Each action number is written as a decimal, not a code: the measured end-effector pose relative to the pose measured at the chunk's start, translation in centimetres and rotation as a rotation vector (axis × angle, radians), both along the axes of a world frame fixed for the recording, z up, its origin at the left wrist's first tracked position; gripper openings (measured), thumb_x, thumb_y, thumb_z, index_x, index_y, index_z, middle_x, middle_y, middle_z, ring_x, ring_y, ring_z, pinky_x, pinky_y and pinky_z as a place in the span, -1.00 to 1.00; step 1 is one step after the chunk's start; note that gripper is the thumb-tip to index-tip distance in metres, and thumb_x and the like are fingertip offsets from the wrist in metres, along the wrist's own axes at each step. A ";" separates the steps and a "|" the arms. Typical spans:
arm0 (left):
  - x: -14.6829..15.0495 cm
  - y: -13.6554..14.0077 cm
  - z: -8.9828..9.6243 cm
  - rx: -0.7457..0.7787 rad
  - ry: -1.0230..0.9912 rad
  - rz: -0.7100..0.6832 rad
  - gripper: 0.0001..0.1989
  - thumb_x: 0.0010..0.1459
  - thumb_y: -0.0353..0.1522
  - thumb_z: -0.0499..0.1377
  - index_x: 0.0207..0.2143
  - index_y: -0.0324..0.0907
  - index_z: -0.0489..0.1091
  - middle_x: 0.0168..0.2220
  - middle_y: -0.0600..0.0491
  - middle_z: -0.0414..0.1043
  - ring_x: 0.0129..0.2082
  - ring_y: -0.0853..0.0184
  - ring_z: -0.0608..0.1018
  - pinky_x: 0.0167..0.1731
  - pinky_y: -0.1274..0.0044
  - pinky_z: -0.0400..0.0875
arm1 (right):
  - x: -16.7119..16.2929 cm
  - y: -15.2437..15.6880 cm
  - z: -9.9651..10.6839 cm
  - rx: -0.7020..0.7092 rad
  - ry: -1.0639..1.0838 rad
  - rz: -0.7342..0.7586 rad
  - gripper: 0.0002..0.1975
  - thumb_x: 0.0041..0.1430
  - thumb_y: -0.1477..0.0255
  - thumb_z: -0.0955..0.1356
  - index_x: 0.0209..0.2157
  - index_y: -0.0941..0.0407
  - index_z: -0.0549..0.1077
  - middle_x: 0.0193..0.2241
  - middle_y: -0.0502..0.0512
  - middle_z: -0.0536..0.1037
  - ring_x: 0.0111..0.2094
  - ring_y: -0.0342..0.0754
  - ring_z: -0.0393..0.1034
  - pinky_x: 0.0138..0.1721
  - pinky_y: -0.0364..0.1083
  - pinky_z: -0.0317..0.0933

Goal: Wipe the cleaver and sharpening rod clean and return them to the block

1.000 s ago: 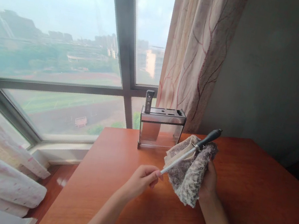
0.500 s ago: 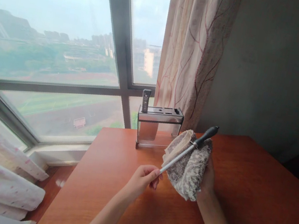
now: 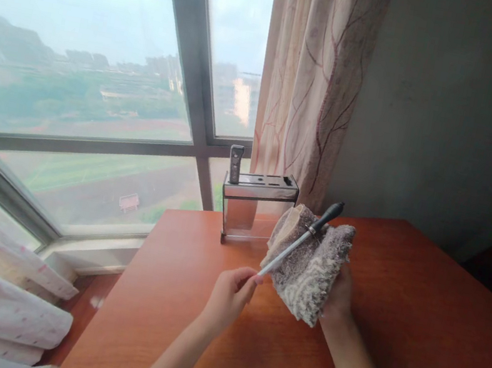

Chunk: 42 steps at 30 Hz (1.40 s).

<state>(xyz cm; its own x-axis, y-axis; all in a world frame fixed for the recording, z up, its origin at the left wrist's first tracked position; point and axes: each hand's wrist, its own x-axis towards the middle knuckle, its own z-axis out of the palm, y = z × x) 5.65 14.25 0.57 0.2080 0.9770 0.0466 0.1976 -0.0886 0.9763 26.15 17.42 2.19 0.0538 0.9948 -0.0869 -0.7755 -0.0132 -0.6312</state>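
Left hand pinches sharpening rod tip; right hand grips towel.

You have one view only, from the head, so no second view shares its ground. It looks forward and down across the table, close over your own hands at 6 o'clock. The window fills 9 to 12 o'clock, the curtain stands at 12, and the wall takes up 1 to 3 o'clock.

The cloth hides most of the right hand.
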 end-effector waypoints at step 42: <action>-4.9 1.9 -0.2 0.164 0.104 0.095 -0.70 0.10 -0.19 0.18 -0.35 -0.23 0.55 -0.55 0.06 0.35 -0.51 0.39 0.28 -0.49 0.57 0.17 | -0.5 -0.5 -2.0 -0.153 -0.081 0.177 -0.82 -0.13 0.22 0.43 -0.49 0.02 0.54 -0.48 0.08 0.64 -0.38 0.15 0.55 -0.26 0.11 0.43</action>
